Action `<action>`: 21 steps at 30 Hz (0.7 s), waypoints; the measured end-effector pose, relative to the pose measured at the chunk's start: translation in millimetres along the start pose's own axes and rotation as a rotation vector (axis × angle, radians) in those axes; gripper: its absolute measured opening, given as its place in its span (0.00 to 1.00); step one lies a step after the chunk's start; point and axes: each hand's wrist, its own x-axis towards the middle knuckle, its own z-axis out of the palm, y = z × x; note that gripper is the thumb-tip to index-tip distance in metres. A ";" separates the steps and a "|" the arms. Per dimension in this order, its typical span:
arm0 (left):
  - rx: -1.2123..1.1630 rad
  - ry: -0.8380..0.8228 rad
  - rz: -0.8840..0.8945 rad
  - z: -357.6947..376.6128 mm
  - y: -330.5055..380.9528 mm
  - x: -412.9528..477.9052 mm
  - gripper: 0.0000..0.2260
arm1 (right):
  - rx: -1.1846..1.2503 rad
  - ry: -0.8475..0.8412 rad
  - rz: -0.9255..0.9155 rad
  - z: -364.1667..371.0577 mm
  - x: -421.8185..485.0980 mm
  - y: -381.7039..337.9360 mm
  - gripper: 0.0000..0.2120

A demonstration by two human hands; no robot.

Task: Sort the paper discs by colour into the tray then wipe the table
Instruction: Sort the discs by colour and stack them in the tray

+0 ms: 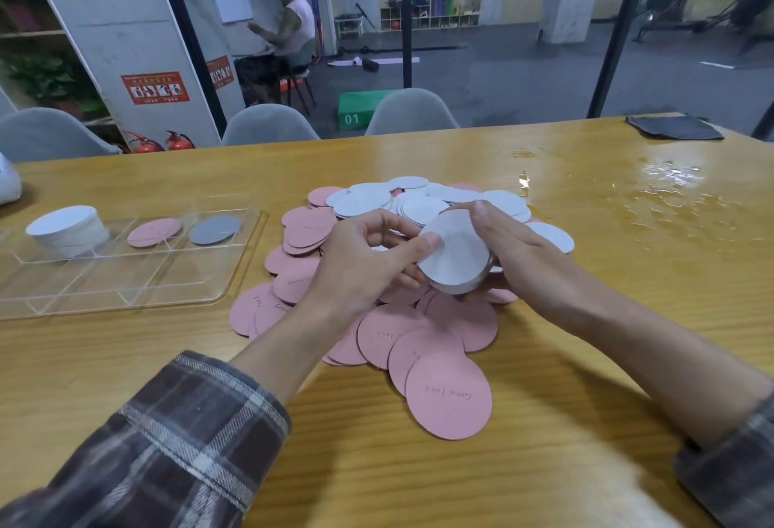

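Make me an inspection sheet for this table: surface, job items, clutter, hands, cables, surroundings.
Surface: wooden table; wet patch far right.
Job's things: clear tray holds a white stack, a pink disc and a grey disc side by side; mixed pile of pink and white discs at centre; grey cloth far right.
Clutter: white object, cut off at left edge.
Grips: left hand and right hand together hold the held white discs.
Cables: nothing seen.
Surroundings: grey chairs, seated person, fire extinguishers.

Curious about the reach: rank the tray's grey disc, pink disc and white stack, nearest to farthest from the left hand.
1. Grey disc, right end of the tray, nearest the left hand.
2. Pink disc, middle.
3. White stack, left end.
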 end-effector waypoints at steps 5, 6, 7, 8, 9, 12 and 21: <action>-0.045 -0.006 -0.050 3.2 0.3 -2.4 0.12 | -0.049 -0.069 -0.059 1.6 -2.9 -4.1 0.11; -0.037 -0.002 -0.053 3.3 -0.4 -2.2 0.13 | -0.044 -0.078 -0.063 1.5 -3.5 -4.7 0.11; -0.026 0.002 -0.051 2.9 -1.2 -2.2 0.13 | -0.041 -0.090 -0.067 1.3 -4.3 -5.8 0.11; -0.016 0.005 -0.047 2.3 -1.9 -2.0 0.14 | -0.040 -0.096 -0.074 1.8 -4.8 -6.7 0.11; -0.008 0.005 -0.044 2.4 -2.2 -2.2 0.14 | -0.042 -0.101 -0.085 1.9 -5.1 -6.9 0.11; 0.034 0.001 -0.045 2.8 0.2 -0.9 0.13 | -0.049 -0.108 -0.095 0.9 -6.1 -7.0 0.11; 0.736 0.243 0.251 -59.3 -18.2 25.1 0.02 | 0.042 -0.018 -0.102 -7.9 -1.7 -5.0 0.11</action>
